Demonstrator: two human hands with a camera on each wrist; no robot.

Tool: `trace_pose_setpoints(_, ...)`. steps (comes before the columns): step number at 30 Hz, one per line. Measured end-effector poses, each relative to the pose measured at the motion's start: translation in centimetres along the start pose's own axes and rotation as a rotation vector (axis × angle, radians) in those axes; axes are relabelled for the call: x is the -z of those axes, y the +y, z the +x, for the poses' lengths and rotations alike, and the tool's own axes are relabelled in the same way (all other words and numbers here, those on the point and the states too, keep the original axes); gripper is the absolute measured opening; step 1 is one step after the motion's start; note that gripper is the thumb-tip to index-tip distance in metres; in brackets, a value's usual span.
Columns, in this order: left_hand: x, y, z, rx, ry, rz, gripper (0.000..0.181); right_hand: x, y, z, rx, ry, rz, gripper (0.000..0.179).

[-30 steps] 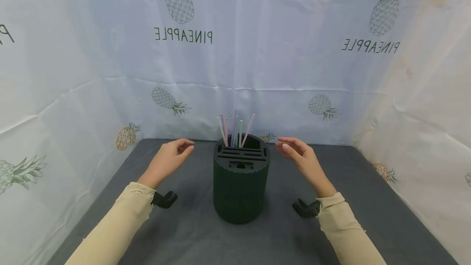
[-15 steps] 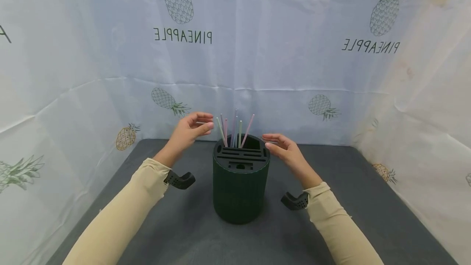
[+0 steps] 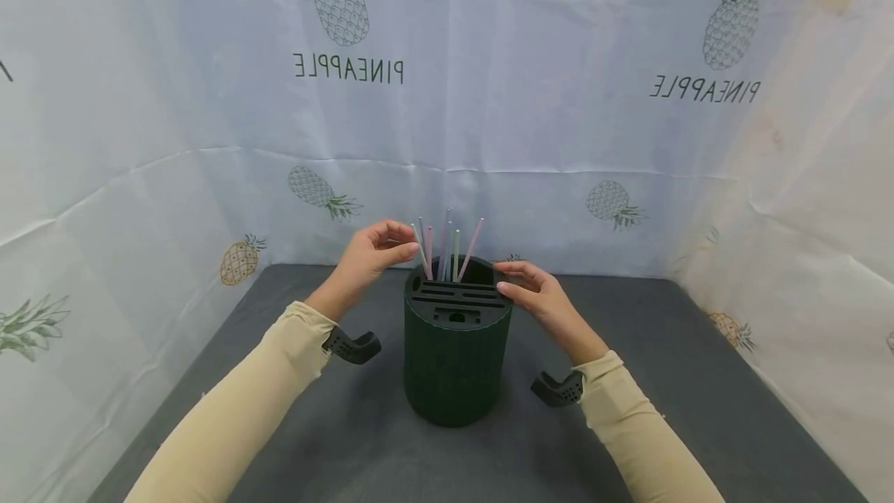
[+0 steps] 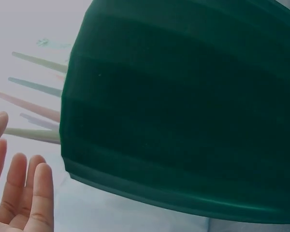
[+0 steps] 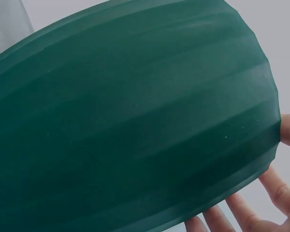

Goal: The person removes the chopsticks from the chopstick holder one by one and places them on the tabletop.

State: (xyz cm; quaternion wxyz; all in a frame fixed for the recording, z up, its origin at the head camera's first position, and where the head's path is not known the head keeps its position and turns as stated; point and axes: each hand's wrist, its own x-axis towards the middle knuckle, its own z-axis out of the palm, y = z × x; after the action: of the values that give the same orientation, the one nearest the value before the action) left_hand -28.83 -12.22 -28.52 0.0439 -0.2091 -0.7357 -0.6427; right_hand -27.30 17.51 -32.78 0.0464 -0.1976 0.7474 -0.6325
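Note:
A dark green, ribbed utensil holder (image 3: 455,367) stands upright on the dark table, its black slotted top facing up. Several thin pastel chopsticks (image 3: 472,251) stick out of its back opening. At the left, the thumb and index finger of my left hand (image 3: 366,258) are on either side of the upper end of a pale green chopstick (image 4: 34,134), with a gap still showing between them. My right hand (image 3: 541,297) grips the holder's right rim, thumb on the near side and fingers behind; in the right wrist view the fingertips go out of sight behind the green wall (image 5: 135,116).
The dark grey cloth-covered table (image 3: 349,441) spreads around the holder. White curtains (image 3: 503,115) printed with pineapples hang behind and on both sides. A black camera mount (image 3: 355,348) sits under the left wrist, another (image 3: 556,389) under the right.
Both hands have moved inward. The left hand has risen and come right to the chopsticks; the right hand has moved left onto the holder's rim. The holder stays in place.

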Motion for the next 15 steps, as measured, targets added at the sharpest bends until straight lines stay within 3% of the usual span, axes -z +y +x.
trace_pose_setpoints(7,-0.41,-0.21,0.01,0.003,-0.003,-0.027,0.014,-0.03,0.29,0.0,-0.01,0.005,-0.011,0.049)
trace_pose_setpoints(15,-0.67,-0.45,0.1,0.014,-0.01,-0.023,0.014,-0.09,0.32,0.02,-0.028,0.003,0.003,0.05)
